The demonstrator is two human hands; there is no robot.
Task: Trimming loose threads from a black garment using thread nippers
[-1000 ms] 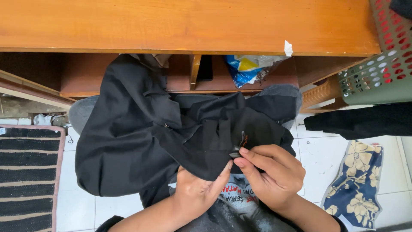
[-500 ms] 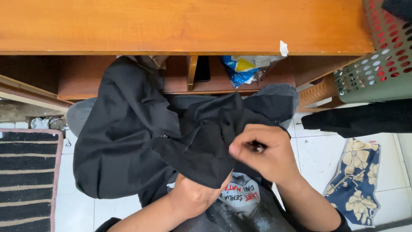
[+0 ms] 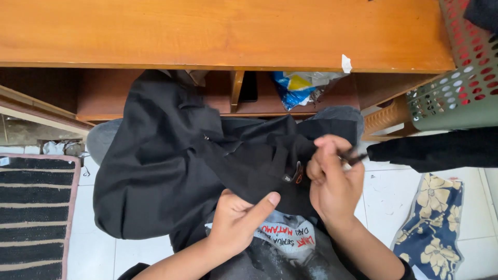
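Large black fabric garment (image 3: 166,171) is lying draped across the person's lap, under the edge of the orange-brown wooden table (image 3: 223,33). Left hand (image 3: 239,220) is gripping its lower fold, thumb on top. Right hand (image 3: 334,179) is closing its fingers on a thin dark object (image 3: 355,158), kind unclear. Green perforated plastic basket (image 3: 459,98) is sitting right.

One second ago the right hand (image 3: 334,179) lay low on the black cloth (image 3: 171,171), close beside the left hand (image 3: 238,225). Now it has moved up and to the right, away from the left hand, and its fingers are pinched together on something thin and dark, maybe a thread or a needle; the view is too blurred to tell. The left hand's thumb, before hidden, now lies on top of the cloth edge.
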